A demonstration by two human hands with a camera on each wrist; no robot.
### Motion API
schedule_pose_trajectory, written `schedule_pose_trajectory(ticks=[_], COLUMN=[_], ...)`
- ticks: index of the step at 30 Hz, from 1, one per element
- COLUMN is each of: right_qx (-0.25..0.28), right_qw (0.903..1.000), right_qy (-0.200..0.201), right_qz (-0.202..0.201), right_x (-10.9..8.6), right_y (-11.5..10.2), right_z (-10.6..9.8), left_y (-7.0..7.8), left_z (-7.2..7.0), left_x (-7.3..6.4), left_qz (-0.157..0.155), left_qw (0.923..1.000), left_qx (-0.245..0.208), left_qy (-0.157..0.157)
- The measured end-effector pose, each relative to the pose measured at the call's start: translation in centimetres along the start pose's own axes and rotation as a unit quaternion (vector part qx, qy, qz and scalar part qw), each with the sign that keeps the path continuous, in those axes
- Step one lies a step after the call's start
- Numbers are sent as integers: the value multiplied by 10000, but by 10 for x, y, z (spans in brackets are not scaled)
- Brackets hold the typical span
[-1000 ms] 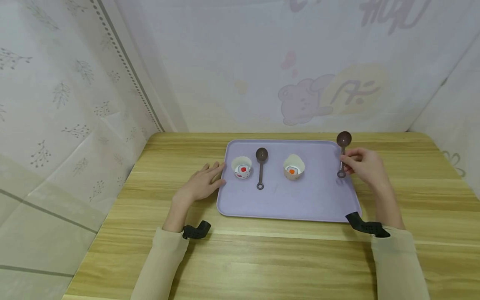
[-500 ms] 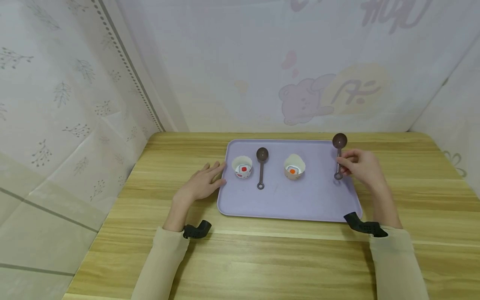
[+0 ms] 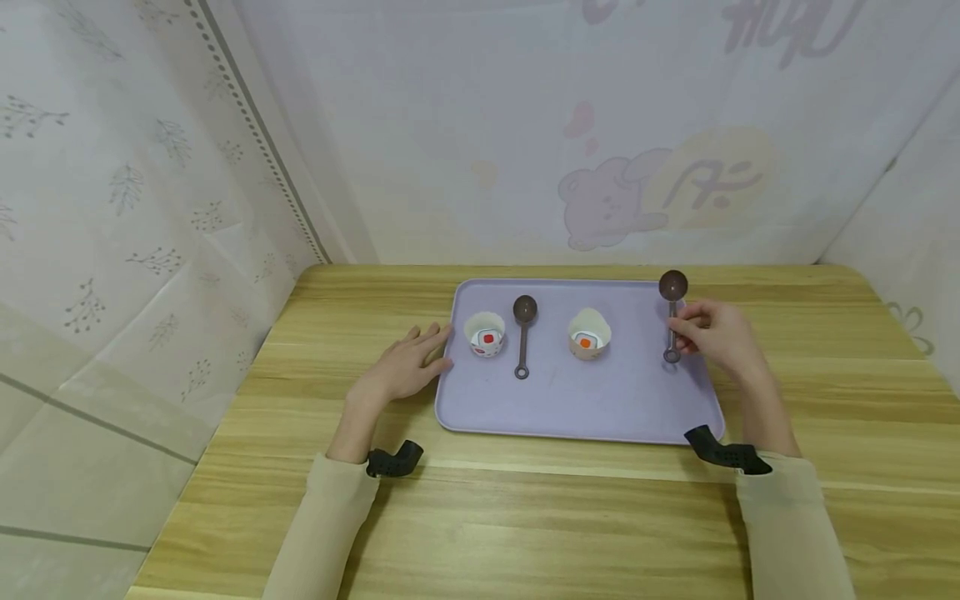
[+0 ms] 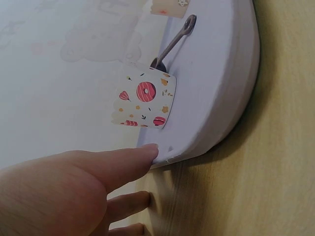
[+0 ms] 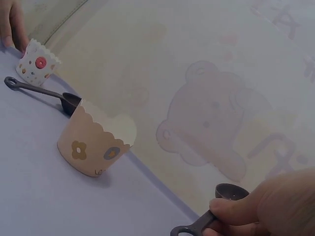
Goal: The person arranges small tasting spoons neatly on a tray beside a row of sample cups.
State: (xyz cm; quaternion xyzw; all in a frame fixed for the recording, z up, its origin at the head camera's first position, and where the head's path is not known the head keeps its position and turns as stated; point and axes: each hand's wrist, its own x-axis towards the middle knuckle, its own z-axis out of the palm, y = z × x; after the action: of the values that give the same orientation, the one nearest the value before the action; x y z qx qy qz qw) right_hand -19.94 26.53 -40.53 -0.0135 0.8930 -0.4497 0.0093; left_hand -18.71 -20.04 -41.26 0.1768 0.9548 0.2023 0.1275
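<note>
My right hand (image 3: pixel 716 333) pinches the handle of a brown measuring spoon (image 3: pixel 672 287) over the right side of the lavender tray (image 3: pixel 555 408), its bowl pointing away. My left hand (image 3: pixel 401 364) lies with fingers extended at the tray's left edge, the thumb on the rim in the left wrist view. A second brown measuring spoon (image 3: pixel 523 337) lies on the tray. To its left stands a white paper baking cup (image 4: pixel 147 98) with donut prints and a red-marked piece inside. A tan paper baking cup (image 5: pixel 93 142), holding an orange-marked piece, stands right of that spoon.
The tray rests on a wooden table (image 3: pixel 525 517) near its back edge. Behind it hangs a pale printed curtain (image 3: pixel 450 125); another patterned curtain (image 3: pixel 112 208) runs along the left side.
My right hand has moved slightly left and toward me, bringing the held measuring spoon further over the tray. My left hand, both cups and the other spoon keep their places.
</note>
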Motion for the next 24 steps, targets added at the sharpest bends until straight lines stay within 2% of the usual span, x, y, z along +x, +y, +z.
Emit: schedule_pose_trajectory(ticks=[10,24], right_qx=[-48,-82], right_qw=[9993,9986], right_qy=[-336,-518], right_qz=[121,95], right_x=[3,5], right_y=[-2,0], right_z=[5,10], left_y=[-2,1], left_z=[0,-1], left_x=[0,-1], left_qz=[-9,-41], left_qw=[10000,10000], left_qx=[13,-3], left_qy=[-7,-35])
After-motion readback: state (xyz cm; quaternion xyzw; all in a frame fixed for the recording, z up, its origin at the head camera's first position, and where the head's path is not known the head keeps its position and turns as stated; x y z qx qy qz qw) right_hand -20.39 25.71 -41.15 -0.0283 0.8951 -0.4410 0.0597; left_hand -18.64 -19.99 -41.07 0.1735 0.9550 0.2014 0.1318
